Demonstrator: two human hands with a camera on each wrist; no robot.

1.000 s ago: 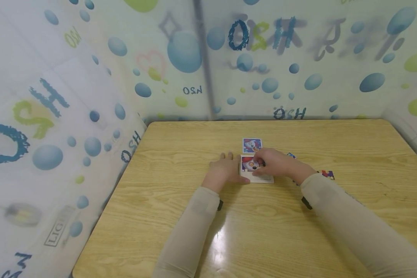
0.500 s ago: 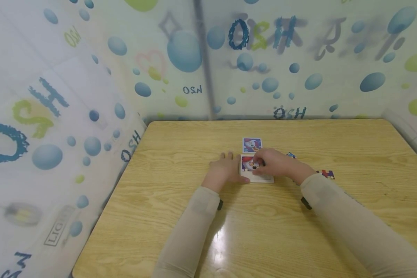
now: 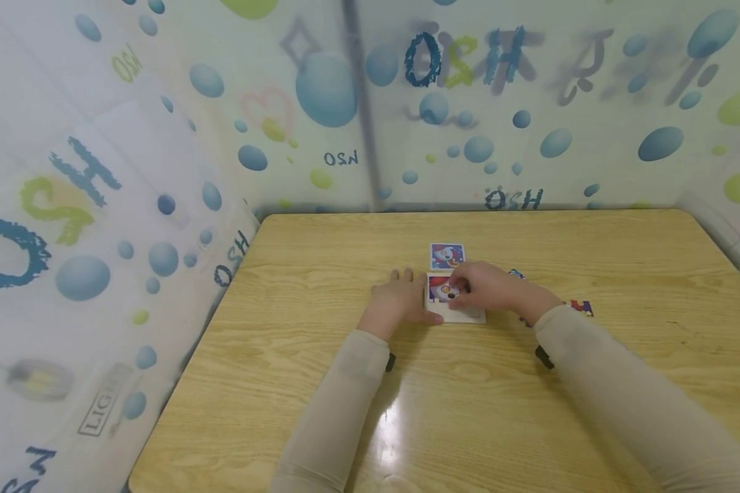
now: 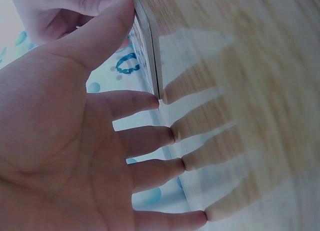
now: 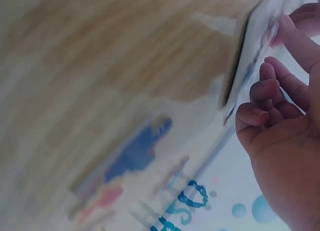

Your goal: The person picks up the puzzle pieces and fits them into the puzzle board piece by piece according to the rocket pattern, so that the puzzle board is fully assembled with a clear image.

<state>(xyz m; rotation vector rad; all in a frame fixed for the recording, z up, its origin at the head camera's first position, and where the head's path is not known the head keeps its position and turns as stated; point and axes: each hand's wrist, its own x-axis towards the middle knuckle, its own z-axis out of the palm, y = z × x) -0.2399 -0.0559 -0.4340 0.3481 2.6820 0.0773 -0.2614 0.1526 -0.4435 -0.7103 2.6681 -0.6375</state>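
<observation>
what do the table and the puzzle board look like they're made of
The table: wood or wood-look laminate, glossy; grain shows and light glares off it. The puzzle board: probably thick cardboard, possibly thin wood, smooth-looking; its edge appears layered in the left wrist view.

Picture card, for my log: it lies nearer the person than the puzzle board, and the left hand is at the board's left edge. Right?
No: the head view shows the picture card beyond the puzzle board, on its far side. The left hand is indeed at the board's left edge.
</observation>
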